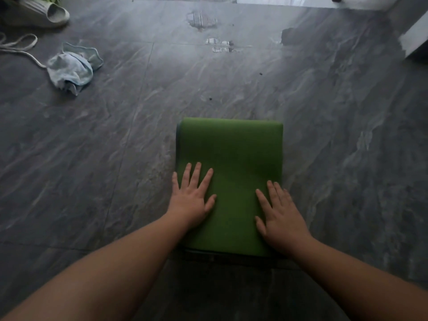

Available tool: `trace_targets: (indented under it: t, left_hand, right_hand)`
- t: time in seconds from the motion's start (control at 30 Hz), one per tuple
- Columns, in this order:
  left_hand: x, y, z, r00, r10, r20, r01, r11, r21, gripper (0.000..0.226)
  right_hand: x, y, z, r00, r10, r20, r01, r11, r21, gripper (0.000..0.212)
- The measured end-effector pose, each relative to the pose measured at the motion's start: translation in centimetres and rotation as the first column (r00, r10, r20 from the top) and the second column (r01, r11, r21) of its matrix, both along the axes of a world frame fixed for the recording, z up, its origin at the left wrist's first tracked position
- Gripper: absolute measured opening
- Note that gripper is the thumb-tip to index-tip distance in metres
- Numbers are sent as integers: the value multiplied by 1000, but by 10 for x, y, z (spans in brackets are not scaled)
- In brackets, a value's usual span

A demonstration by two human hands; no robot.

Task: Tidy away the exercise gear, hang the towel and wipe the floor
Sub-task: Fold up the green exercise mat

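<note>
A green exercise mat, folded or rolled into a flat bundle, lies on the dark grey tiled floor in front of me. My left hand rests flat on its near left part with fingers spread. My right hand presses flat on its near right edge, fingers apart. Neither hand grips anything. A crumpled light blue towel lies on the floor at the far left. Puddles of water and smaller wet patches shine on the tiles beyond the mat.
A white cord loops on the floor at the far left next to the towel. A pale slipper sits in the top left corner. A white furniture edge stands at the top right.
</note>
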State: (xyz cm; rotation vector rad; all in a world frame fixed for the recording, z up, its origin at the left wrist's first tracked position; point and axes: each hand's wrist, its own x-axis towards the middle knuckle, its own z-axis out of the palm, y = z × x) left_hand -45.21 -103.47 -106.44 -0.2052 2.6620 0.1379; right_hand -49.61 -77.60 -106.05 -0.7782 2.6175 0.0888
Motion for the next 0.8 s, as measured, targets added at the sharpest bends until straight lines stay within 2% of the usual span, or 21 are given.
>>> trace_targets:
  t: [0.17,0.23,0.3,0.4,0.47,0.63,0.8]
  left_hand:
    - [-42,-8,28,989,108,-99,-109,994,-8,69]
    - [-70,-16,39,977,150,-153,-154,988,-14,71]
    - [-100,-27,43,978,128,-162,-129,992,5,74]
    - [-133,-41,36,995,40,-88,-38,999,18,73]
    - [-142,-42,25,999,38,-1,-38,999,35,73]
    - [-142,-36,2,991,65,117,-73,995,65,79]
    - [-161,-47,11,982,81,168,-102,988,117,64]
  right_hand:
    - [-55,-36,35,989,-111,-96,105,992,-69,71]
    - [-91,-52,47,988,-119,-93,112,990,-84,71]
    - [-123,-67,50,993,-102,-62,97,991,-89,78]
    - [-154,-85,38,985,-167,50,169,984,-56,81]
    - [-162,-88,24,976,-185,117,186,983,1,84]
    - [-162,-81,-3,974,-167,156,163,986,35,90]
    - [-175,-84,0,963,-169,208,165,986,40,87]
